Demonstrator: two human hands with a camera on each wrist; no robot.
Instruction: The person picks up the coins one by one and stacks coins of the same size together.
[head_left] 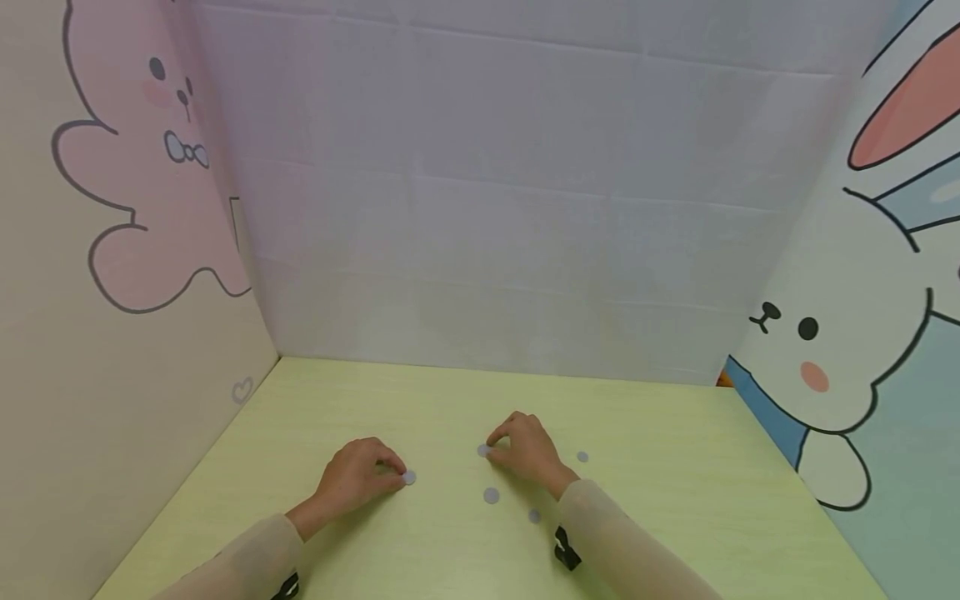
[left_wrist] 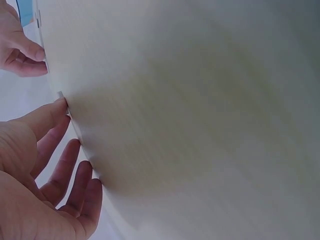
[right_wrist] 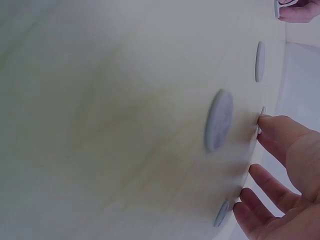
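My left hand (head_left: 358,478) pinches a small round grey disc (head_left: 409,477) between thumb and forefinger, low over the yellow tabletop. In the left wrist view only a thin edge of that disc (left_wrist: 60,94) shows past the thumb. Farther right, my right hand (head_left: 527,450) pinches another grey disc (head_left: 483,450) at its edge, its other fingers at the table surface. Between and around the hands lie three more flat discs: one in the middle (head_left: 491,496), a smaller one (head_left: 534,516) near the right sleeve, and another (head_left: 582,457) right of the right hand.
The pale yellow tabletop (head_left: 390,392) is bounded by a plain whitish back sheet (head_left: 487,208). A left panel (head_left: 165,250) carries a pink cartoon animal, and a right panel (head_left: 832,350) a white rabbit. Black straps (head_left: 567,550) show at both sleeves.
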